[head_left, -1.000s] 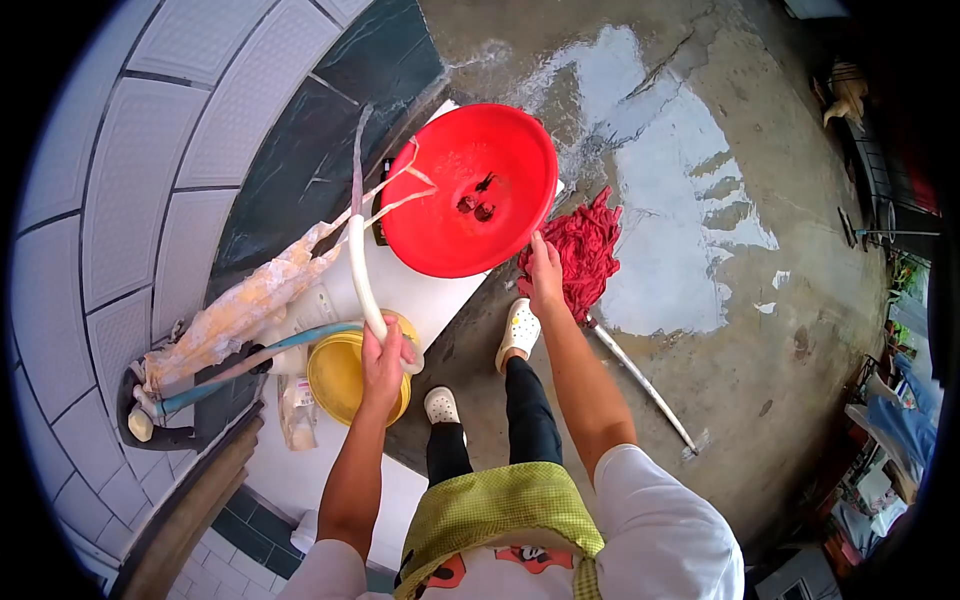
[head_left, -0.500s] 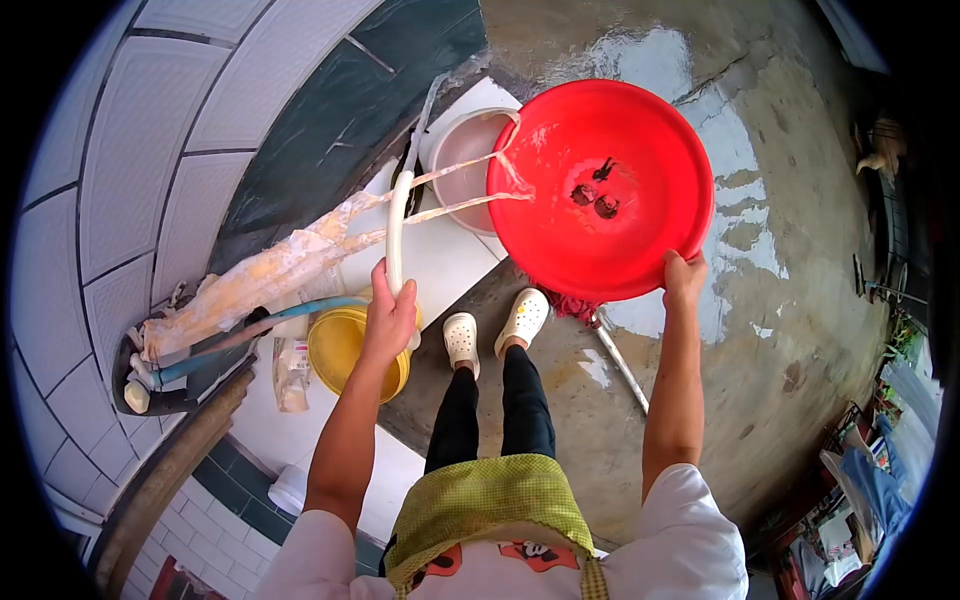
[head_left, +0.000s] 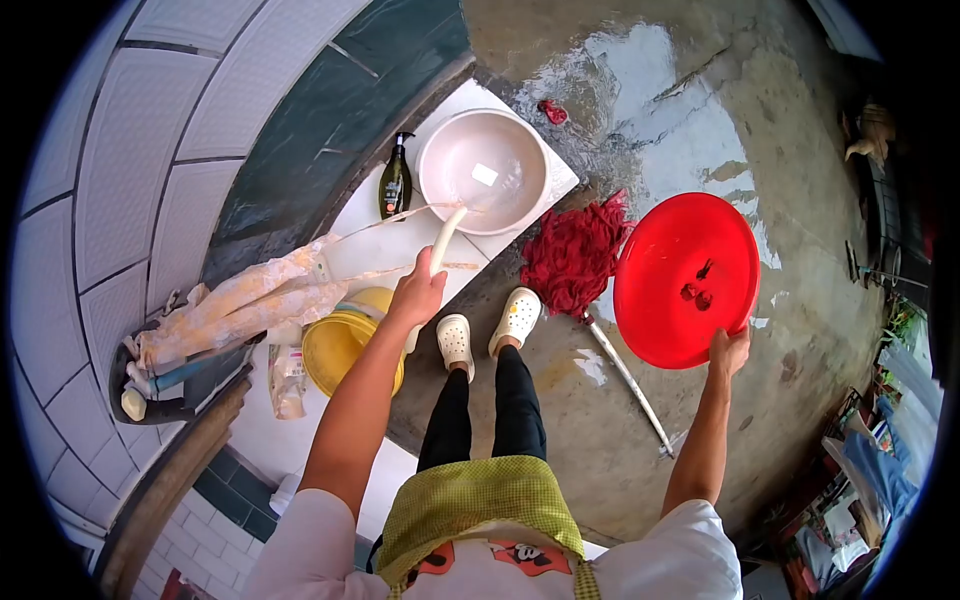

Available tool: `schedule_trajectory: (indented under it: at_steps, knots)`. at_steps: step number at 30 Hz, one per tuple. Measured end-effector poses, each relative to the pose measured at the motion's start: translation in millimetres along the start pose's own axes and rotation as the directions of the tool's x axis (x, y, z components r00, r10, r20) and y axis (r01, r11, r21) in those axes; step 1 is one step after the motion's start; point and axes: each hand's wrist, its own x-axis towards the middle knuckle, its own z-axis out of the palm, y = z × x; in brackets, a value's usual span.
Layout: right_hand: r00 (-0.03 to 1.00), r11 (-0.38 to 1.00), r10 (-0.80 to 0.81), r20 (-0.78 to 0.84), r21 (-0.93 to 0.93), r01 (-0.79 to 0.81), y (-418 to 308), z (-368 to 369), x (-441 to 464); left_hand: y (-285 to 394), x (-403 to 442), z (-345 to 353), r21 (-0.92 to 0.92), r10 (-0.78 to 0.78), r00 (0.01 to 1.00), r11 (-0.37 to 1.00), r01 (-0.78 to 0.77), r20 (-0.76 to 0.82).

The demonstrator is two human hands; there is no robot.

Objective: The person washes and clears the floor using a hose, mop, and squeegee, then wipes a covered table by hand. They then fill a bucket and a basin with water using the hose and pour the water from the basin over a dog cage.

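Observation:
My right hand [head_left: 729,352] grips the lower rim of a red basin [head_left: 665,290], which is held tilted over the floor with a dark pattern showing inside. My left hand [head_left: 418,292] is closed round a white hose [head_left: 447,238], whose end points toward a pale pink basin [head_left: 455,150]. That basin stands on a white slab with a small white rectangle inside it. Beside it is a dark pump bottle [head_left: 396,182]. Under my left forearm sits a yellow bucket [head_left: 335,350], partly hidden.
A red mop head [head_left: 570,255] with a white handle [head_left: 630,382] lies on the wet concrete floor. A peach-coloured cloth [head_left: 250,300] hangs by straps at the left, near a tiled wall [head_left: 130,170]. A clear package [head_left: 287,385] lies beside the bucket. Clutter stands far right.
The red basin has moved right and down with my right hand, uncovering the pale pink basin, bottle and mop head. My left hand and the hose have shifted slightly right.

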Motion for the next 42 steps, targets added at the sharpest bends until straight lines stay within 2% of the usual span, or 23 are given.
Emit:
schedule_trajectory:
  at_steps: [2,3,4,6,10,12,14,16,18,19,20,22,23,24,26,28,30,32,34,36,39,40,42]
  knots:
    - [0.968,0.92,0.245,0.06,0.301,-0.252,12,-3,-2,8,11,2,-0.02,-0.011,1.0,1.0,0.011,0.013]
    - [0.954,0.847,0.265,0.138,0.44,-0.299,26,4,-1,20,9,-5,-0.065,-0.12,0.991,0.99,0.124,0.066]
    - [0.954,0.846,0.268,0.134,0.441,-0.3,33,8,-4,29,9,-8,-0.103,-0.226,0.967,0.966,0.238,0.122]
    - [0.846,0.482,0.318,0.429,0.695,-0.533,41,16,-12,26,14,-1,-0.144,-0.215,0.973,0.963,0.226,0.086]
    - [0.6,0.156,0.316,0.735,0.583,-0.797,15,29,-48,21,33,8,-0.446,-0.208,0.974,0.866,0.228,0.094]
    - [0.409,0.062,0.116,0.905,0.404,-0.913,23,63,-62,17,51,16,-0.553,-0.186,0.978,0.807,0.21,0.1]
    - [0.211,-0.002,0.097,0.973,0.212,-0.977,-26,41,-88,19,71,23,-0.585,-0.274,0.94,0.736,0.342,0.204]
    - [0.021,-0.149,-0.123,0.992,0.003,-0.989,-11,67,-105,3,107,46,-0.604,-0.287,0.933,0.712,0.359,0.217]
    - [0.078,-0.259,-0.313,0.947,-0.006,-0.966,12,90,-126,-10,137,70,-0.598,-0.341,0.934,0.728,0.335,0.107]
    - [0.052,-0.3,-0.493,0.869,-0.113,-0.947,19,93,-132,-1,138,67,-0.596,-0.444,0.883,0.672,0.44,0.151]
    - [0.047,-0.302,-0.48,0.876,-0.114,-0.947,26,98,-134,-2,145,71,-0.592,-0.451,0.877,0.666,0.453,0.165]
    - [0.302,-0.265,0.024,0.953,0.298,-0.917,-27,61,-135,-12,159,78,-0.627,-0.515,0.839,0.598,0.5,0.177]
    - [0.341,-0.262,-0.067,0.938,0.313,-0.913,-10,74,-127,-19,166,82,-0.636,-0.529,0.827,0.575,0.514,0.19]
    - [0.391,-0.229,0.118,0.913,0.408,-0.884,-26,71,-116,-26,171,87,-0.633,-0.535,0.822,0.573,0.521,0.193]
    - [0.516,-0.051,0.042,0.856,0.517,-0.854,11,100,-83,-36,180,92,-0.724,-0.557,0.811,0.485,0.491,0.177]
    - [0.646,0.104,0.195,0.738,0.639,-0.762,-23,94,-58,-47,192,95,-0.765,-0.529,0.831,0.457,0.453,0.175]
    - [0.631,0.074,0.217,0.745,0.632,-0.772,-27,101,-35,-53,201,99,-0.807,-0.501,0.846,0.416,0.419,0.181]
    - [0.606,0.051,0.24,0.758,0.614,-0.788,-27,100,-21,-58,205,98,-0.799,-0.42,0.901,0.504,0.328,0.105]
    - [0.518,-0.056,0.244,0.82,0.545,-0.836,-36,96,-9,-55,203,100,-0.828,-0.431,0.9,0.477,0.295,0.072]
    - [0.524,-0.069,0.233,0.819,0.552,-0.831,-42,95,-4,-56,190,97,-0.707,-0.445,0.887,0.666,0.238,-0.12]
    - [0.736,0.117,0.3,0.606,0.743,-0.659,-52,90,-3,-17,138,54,-0.791,-0.445,0.865,0.604,0.099,-0.232]
    - [0.732,0.109,0.302,0.61,0.741,-0.663,-53,82,-6,-8,125,41,-0.838,-0.423,0.869,0.546,0.018,-0.257]
    - [0.884,0.446,0.312,0.349,0.767,-0.461,-57,60,-7,-13,115,33,-0.775,-0.349,0.868,0.628,-0.062,-0.353]
